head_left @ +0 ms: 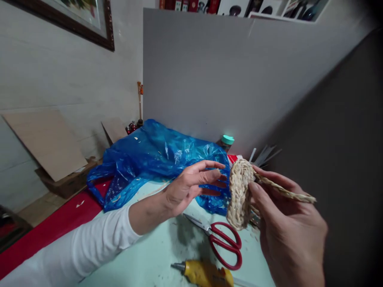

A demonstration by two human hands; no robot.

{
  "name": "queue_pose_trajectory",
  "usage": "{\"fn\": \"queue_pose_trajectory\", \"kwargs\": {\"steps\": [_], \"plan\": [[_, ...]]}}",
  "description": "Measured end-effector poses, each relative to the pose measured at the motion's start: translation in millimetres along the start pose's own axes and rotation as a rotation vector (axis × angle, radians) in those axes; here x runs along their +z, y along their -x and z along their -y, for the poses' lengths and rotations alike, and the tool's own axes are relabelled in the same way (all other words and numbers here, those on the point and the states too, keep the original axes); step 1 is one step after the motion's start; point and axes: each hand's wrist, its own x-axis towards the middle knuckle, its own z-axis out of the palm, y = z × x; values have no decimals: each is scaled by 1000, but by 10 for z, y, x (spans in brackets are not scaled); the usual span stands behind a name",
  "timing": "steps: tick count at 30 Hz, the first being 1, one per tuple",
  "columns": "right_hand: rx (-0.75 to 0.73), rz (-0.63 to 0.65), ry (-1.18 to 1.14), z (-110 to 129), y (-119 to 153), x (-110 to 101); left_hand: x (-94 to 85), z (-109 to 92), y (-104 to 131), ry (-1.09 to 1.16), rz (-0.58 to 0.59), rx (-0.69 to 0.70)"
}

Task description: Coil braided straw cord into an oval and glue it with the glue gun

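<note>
Now right hand (pixel 287 231) pinches woven coil (pixel 239 193).

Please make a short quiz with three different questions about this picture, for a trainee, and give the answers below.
1. True or false: the right hand holds the woven straw piece.
2. Which lies on the table nearest the camera? A) red scissors B) yellow glue gun C) blue plastic bag
3. Fill in: the left hand is open, its fingers spread toward the ____ piece.

Key
1. True. The fingers grip it, and a braided tail runs out over them.
2. B.
3. Woven; whether it touches, I cannot tell.
</note>
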Motion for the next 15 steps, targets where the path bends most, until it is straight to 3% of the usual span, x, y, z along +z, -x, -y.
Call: {"fn": "queue_pose_trajectory", "kwargs": {"steps": [5,15], "plan": [[-48,15,41,5,-4,11,-108,3,-21,-221,-182,125],[-155,75,110,116,115,126,-21,16,94,-410,-111,270]]}}
